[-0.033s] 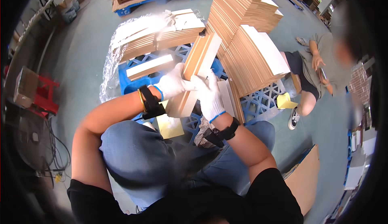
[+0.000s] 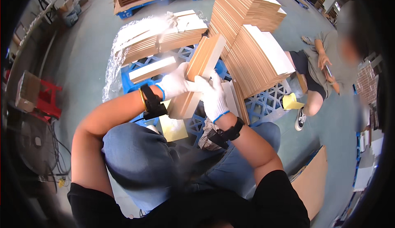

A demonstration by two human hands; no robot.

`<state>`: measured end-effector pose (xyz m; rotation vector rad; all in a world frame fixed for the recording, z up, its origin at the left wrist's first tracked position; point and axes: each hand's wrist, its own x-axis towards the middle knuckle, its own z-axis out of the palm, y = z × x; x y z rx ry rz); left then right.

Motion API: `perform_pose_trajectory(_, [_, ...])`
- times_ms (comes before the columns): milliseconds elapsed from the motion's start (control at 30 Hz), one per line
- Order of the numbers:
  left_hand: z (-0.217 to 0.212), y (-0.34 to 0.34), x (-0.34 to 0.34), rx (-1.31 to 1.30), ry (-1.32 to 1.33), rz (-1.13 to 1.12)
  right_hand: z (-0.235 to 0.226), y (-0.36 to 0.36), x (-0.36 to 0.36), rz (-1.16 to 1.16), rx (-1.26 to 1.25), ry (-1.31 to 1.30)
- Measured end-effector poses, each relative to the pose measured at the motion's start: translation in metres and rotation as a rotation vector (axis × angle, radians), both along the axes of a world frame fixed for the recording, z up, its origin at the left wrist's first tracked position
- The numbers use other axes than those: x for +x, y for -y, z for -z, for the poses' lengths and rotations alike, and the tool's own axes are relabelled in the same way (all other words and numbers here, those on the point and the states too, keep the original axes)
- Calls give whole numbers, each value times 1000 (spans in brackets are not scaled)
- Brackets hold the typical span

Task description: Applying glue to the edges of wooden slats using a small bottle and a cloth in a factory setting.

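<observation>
A short bundle of long wooden boards, tan at the edges with a whitish face, slants away from me above the blue pallet. My left hand, in a white knit glove, is closed around its left side. From the right, my right hand, gloved alike, grips the same boards, thumb and fingers near the left hand's fingertips. The near end of the bundle shows below both hands. Parts of the fingers are hidden behind the boards. Left of the bundle, a single white-topped strip stack lies on the pallet.
Tall board stacks stand at the right, and a film-wrapped stack lies at the far left. Yellow paper and a crumpled cloth are near my knees. A person crouches at the right. A red stool stands left.
</observation>
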<state>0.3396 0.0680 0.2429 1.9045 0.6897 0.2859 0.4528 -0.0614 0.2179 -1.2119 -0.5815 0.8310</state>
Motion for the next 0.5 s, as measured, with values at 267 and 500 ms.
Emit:
perform_pose_trajectory(267, [-46, 15, 26, -714, 186, 319, -33, 25, 41, -82, 31, 4])
perform_pose_trajectory(500, [-54, 33, 25, -990, 275, 369, -34, 46, 73, -336, 214, -547])
